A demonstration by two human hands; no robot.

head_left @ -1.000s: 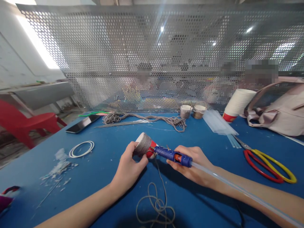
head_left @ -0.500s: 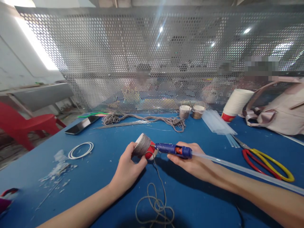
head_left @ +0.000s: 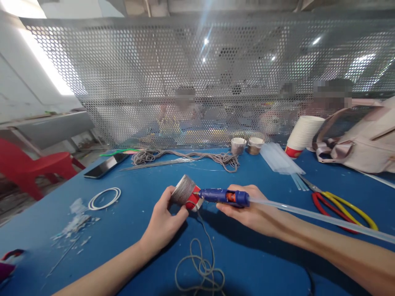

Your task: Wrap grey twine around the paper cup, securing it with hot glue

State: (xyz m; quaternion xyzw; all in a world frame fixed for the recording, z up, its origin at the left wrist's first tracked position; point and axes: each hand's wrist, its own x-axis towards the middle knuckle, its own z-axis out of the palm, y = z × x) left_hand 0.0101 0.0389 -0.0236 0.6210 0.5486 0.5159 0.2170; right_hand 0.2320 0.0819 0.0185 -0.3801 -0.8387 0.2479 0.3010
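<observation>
My left hand [head_left: 168, 218] is closed around a red and white paper cup [head_left: 191, 200], tilted on its side above the table. Grey cord [head_left: 183, 190] is wound round much of the cup, and its loose end [head_left: 203, 267] trails down into loops on the table. In my right hand [head_left: 243, 209] is a blue hot glue gun [head_left: 220, 195], gripped from behind. Its nozzle meets the cup at the edge of the wound cord. A long clear glue stick [head_left: 308, 213] sticks out of the gun's back, over my right forearm.
Scissors [head_left: 342, 207], glue sticks [head_left: 282, 159], stacked paper cups [head_left: 305, 133] and a bag [head_left: 364, 139] lie to the right. Two small cups [head_left: 238, 146] and grey cord [head_left: 185, 155] sit before a perforated metal screen [head_left: 148, 82]. A phone [head_left: 105, 165], white coil [head_left: 105, 199] and scraps [head_left: 74, 224] are left.
The cup in my left hand has turned slightly, and the glue gun's nozzle has shifted a little along the cord's edge. The whole view has moved slightly.
</observation>
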